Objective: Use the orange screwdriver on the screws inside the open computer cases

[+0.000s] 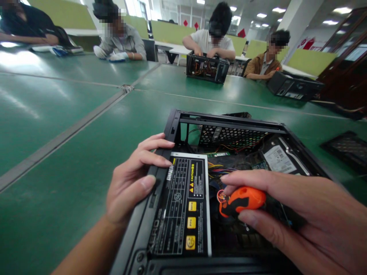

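An open black computer case (229,263) lies in front of me with its inside facing up. My left hand (129,179) is wrapped over the case's left edge, thumb outside and fingers on top beside the power supply (183,206), which carries a black label with yellow marks. Over the inside of the case, my right hand (298,214) holds an orange and black screwdriver (249,198) by its handle. The screwdriver's tip is hidden down in the case. Coloured wires (219,169) run from the power supply, and a drive (278,158) with a white label sits at the right.
Across the green table (86,141), one person works in another open case (208,70). A second person is at a closed-looking case (295,86) at the right. Two more people sit at the far left. A black perforated panel (346,147) lies right of my case.
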Demonstrator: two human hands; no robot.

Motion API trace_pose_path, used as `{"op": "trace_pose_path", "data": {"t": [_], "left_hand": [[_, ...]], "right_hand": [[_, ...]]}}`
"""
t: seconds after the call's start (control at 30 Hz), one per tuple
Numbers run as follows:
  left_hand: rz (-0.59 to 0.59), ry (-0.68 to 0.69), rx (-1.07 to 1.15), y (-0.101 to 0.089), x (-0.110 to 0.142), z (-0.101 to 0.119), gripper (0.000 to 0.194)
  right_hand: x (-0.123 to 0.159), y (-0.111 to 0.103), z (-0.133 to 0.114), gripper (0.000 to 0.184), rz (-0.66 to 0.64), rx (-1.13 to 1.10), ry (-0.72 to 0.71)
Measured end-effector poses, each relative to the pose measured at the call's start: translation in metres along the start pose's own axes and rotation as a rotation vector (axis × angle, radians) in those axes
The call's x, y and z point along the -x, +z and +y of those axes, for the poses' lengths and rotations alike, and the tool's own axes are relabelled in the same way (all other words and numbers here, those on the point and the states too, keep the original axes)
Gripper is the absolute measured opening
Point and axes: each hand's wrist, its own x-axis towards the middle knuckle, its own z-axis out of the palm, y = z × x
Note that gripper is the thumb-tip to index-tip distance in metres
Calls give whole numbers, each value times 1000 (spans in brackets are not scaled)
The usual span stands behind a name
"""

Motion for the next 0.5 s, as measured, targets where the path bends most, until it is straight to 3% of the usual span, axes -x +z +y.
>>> {"op": "trace_pose_path", "data": {"t": [0.13, 0.27, 0.37, 0.5], "left_hand": [[-6, -7, -4, 0, 0, 1, 19], [-10, -2, -3, -1, 0, 0, 19], [-2, -4, 0, -1, 0, 0, 19], [-6, -9, 0, -2, 0, -2, 19]], "right_hand": [[-4, 1, -2, 16, 48, 27, -82], [-3, 0, -8, 16, 49, 61, -105], [-5, -11, -8, 27, -3, 93, -13], [-18, -28, 3, 28, 118, 129, 138]]}}
